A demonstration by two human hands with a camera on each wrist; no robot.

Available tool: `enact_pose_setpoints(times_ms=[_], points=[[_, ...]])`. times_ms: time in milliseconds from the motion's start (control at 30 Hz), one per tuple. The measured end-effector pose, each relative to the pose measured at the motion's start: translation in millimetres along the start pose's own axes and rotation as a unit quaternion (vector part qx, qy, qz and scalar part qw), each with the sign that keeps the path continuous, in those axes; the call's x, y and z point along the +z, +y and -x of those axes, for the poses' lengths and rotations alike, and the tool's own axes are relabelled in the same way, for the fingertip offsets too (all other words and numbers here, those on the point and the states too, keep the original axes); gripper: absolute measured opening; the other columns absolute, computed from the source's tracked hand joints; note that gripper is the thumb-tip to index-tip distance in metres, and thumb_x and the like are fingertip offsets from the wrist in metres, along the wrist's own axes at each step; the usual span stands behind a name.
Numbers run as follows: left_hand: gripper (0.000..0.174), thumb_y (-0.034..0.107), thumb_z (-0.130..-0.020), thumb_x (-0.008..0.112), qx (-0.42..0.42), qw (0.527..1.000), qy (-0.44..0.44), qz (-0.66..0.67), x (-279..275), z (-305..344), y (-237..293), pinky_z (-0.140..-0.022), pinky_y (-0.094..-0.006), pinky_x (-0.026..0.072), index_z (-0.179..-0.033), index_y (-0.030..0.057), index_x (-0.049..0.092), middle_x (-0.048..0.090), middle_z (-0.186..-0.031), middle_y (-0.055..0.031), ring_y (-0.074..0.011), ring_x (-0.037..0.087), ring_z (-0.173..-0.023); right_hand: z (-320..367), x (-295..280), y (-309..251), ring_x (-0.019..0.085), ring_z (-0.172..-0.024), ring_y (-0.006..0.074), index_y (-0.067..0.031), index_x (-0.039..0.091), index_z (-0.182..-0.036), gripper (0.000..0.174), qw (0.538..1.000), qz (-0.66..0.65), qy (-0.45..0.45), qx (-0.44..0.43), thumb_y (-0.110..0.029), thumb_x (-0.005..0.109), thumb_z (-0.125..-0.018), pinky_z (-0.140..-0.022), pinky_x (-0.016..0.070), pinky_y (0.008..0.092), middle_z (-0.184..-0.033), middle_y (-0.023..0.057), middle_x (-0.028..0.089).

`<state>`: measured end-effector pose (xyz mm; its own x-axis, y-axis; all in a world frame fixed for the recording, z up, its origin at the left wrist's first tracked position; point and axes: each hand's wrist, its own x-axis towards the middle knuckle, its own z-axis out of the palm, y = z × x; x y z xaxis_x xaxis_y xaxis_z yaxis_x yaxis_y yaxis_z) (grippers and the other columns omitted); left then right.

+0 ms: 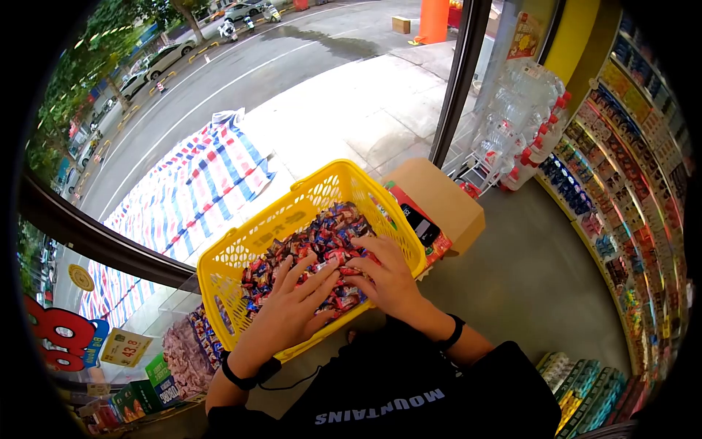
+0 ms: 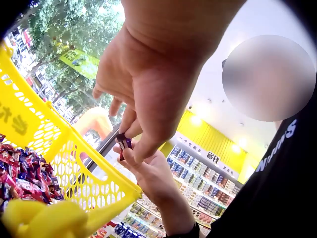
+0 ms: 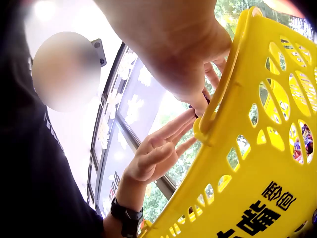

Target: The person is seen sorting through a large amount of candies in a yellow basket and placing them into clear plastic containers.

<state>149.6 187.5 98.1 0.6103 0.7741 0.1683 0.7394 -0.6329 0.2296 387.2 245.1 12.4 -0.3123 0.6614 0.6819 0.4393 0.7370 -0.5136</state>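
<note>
Toward the near edge of a latticed yellow plastic basket (image 1: 259,233), the right hand (image 1: 393,278) is pinching one glossy wrapped candy (image 2: 124,143); the left hand (image 1: 289,304), fingers loosely straight, is hovering beside it above a crinkly candy heap (image 1: 333,223).

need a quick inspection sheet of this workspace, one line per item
Surface: grey floor visible beside the yellow basket; whatever supports the basket is hidden.
Job's things: many small wrapped candies in the basket.
Clutter: cardboard box and flat black item right of the basket.
Grippers: left hand and right hand meet at one candy; which one grips it is unclear.
Cables: thin black cable by the left wrist.
Surroundings: stocked shelves at right; striped sheet on the ground outside.
</note>
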Motion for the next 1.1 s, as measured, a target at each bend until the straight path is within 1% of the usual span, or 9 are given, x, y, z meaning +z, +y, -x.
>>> enact_pose_setpoints(times_ms=[67, 333, 467, 533, 567, 767, 867, 900, 1100], points=[[0.068, 0.026, -0.091, 0.082, 0.001, 1.0, 0.006, -0.007, 4, 12, -2, -0.129, -0.0617, 0.0294, -0.152, 0.0077, 0.059, 0.052, -0.165, -0.0068, -0.0378, 0.042, -0.154, 4, 6, -6, 0.064, -0.129, 0.0328, -0.0118, 0.077, -0.11, 0.035, 1.0, -0.003, 0.001, 0.002, -0.014, 0.093, -0.079, -0.117, 0.0452, 0.0509, -0.139, 0.0091, 0.069], [0.068, 0.026, -0.091, 0.082, -0.017, 1.0, 0.014, 0.012, 17, 59, -5, -0.13, -0.0614, 0.0284, -0.153, 0.0093, 0.059, 0.053, -0.164, -0.0056, -0.0352, 0.043, -0.153, 12, 17, -21, 0.066, -0.128, 0.0303, -0.0128, 0.083, -0.101, 0.03, 0.999, -0.015, -0.04, -0.017, -0.013, 0.094, -0.073, -0.118, 0.0433, 0.0533, -0.133, 0.0062, 0.072], [0.059, 0.025, -0.091, 0.083, -0.049, 0.997, 0.064, 0.001, 28, 65, -1, -0.129, -0.0608, 0.0299, -0.146, 0.0112, 0.065, 0.06, -0.157, -0.0057, -0.0341, 0.048, -0.149, 14, 19, -22, 0.066, -0.126, 0.0296, -0.0139, 0.085, -0.099, 0.028, 0.997, -0.024, -0.061, -0.03, -0.012, 0.094, -0.072, -0.116, 0.0447, 0.0525, -0.132, 0.0052, 0.072], [0.056, 0.023, -0.088, 0.087, -0.095, 0.987, 0.128, -0.003, 31, 64, 5, -0.128, -0.061, 0.0326, -0.14, 0.0133, 0.069, 0.063, -0.151, -0.0057, -0.0355, 0.051, -0.147, 16, 20, -19, 0.066, -0.126, 0.0289, -0.0143, 0.085, -0.098, 0.028, 0.996, -0.028, -0.076, -0.04, -0.012, 0.094, -0.071, -0.114, 0.0451, 0.0518, -0.131, 0.0046, 0.073], [0.055, 0.022, -0.086, 0.089, -0.118, 0.98, 0.159, -0.006, 33, 64, 7, -0.127, -0.0611, 0.034, -0.138, 0.0143, 0.071, 0.064, -0.149, -0.0057, -0.0362, 0.052, -0.145, 17, 21, -18, 0.063, -0.13, 0.0273, -0.0141, 0.083, -0.099, 0.025, 0.994, -0.037, -0.086, -0.049, -0.015, 0.091, -0.076, -0.118, 0.0421, 0.0542, -0.132, 0.0025, 0.071], [0.028, 0.02, -0.081, 0.092, -0.135, 0.966, 0.217, -0.023, 60, 51, 19, -0.125, -0.0595, 0.0378, -0.108, 0.018, 0.083, 0.072, -0.133, -0.002, -0.0332, 0.06, -0.137, 14, 21, -12, 0.063, -0.13, 0.0266, -0.0136, 0.082, -0.097, 0.021, 0.986, -0.075, -0.12, -0.091, -0.018, 0.09, -0.078, -0.119, 0.0412, 0.0539, -0.13, 0.0027, 0.071], [0.025, 0.018, -0.077, 0.093, -0.144, 0.963, 0.225, -0.05, 56, 43, 27, -0.124, -0.0597, 0.0382, -0.1, 0.0175, 0.083, 0.074, -0.128, -0.001, -0.0318, 0.061, -0.136, 14, 13, -7, 0.063, -0.128, 0.0266, -0.0127, 0.082, -0.096, 0.021, 0.986, -0.083, -0.106, -0.095, -0.018, 0.09, -0.078, -0.118, 0.0414, 0.0543, -0.129, 0.0031, 0.071], [0.027, 0.017, -0.074, 0.094, -0.144, 0.961, 0.231, -0.056, 57, 41, 29, -0.124, -0.0606, 0.0383, -0.099, 0.0177, 0.082, 0.074, -0.129, -0.001, -0.0312, 0.061, -0.136, 12, 10, -5, 0.063, -0.127, 0.0267, -0.0124, 0.081, -0.096, 0.021, 0.987, -0.079, -0.097, -0.096, -0.018, 0.089, -0.078, -0.118, 0.0415, 0.0544, -0.128, 0.0032, 0.07], [0.029, 0.017, -0.078, 0.093, -0.156, 0.964, 0.211, -0.045, 68, 21, 34, -0.125, -0.061, 0.0376, -0.105, 0.0167, 0.083, 0.073, -0.128, -0.0018, -0.0315, 0.061, -0.136, 17, -4, 8, 0.066, -0.124, 0.0268, -0.0127, 0.08, -0.091, 0.018, 0.99, -0.039, -0.097, -0.097, -0.02, 0.09, -0.078, -0.114, 0.0445, 0.052, -0.129, 0.0027, 0.072]])
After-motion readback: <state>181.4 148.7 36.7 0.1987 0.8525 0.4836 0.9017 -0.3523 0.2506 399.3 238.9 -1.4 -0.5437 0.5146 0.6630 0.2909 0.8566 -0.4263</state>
